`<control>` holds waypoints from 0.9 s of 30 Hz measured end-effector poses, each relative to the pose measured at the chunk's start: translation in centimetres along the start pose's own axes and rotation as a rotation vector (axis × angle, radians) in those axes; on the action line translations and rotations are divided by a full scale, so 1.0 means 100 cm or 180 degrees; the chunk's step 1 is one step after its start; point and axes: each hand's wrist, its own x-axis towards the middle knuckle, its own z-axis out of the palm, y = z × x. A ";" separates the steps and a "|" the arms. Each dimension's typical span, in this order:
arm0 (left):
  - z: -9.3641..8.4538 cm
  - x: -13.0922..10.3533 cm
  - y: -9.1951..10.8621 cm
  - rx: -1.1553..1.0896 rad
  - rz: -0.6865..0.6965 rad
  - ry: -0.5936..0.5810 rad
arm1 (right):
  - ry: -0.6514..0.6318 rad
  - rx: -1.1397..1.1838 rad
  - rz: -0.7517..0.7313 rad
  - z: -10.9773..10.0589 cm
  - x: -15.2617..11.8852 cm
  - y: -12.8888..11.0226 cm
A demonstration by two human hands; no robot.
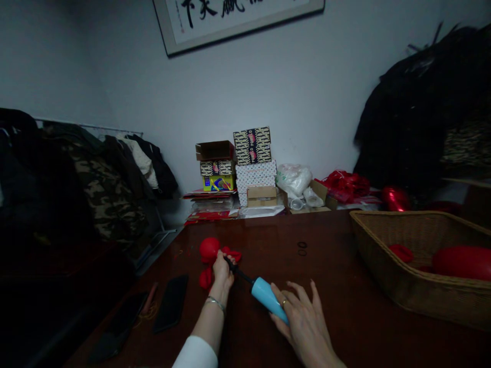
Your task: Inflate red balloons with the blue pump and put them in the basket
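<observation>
A blue hand pump (268,299) with a black rod and nozzle slants across the dark wooden table (326,286). My left hand (223,271) is closed round its black nozzle end, beside a small round red balloon (209,250). Other red balloon parts lie limp around that hand; how they join is unclear. Against the near end of the blue body rests my right hand (303,319), its thumb along the side and several fingers stretched out above. The palm side of the right hand is hidden.
A wicker basket (402,291) with red balloons stands at the right. Two dark phones, one being a phone (171,302) near my left forearm, lie at the left. Stacked boxes (255,176) and bags (294,180) stand behind the table.
</observation>
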 end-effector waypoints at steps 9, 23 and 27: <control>0.004 -0.039 -0.050 0.0087 -0.0345 -0.0161 | -0.0224 -0.0164 0.0167 0.009 0.005 -0.006; 0.015 0.002 -0.008 0.0160 -0.0145 -0.0097 | -0.0282 0.0225 0.0118 -0.009 0.006 -0.001; 0.017 0.017 0.021 0.0083 -0.0040 -0.0116 | -0.0364 0.0507 0.0171 -0.023 0.007 0.004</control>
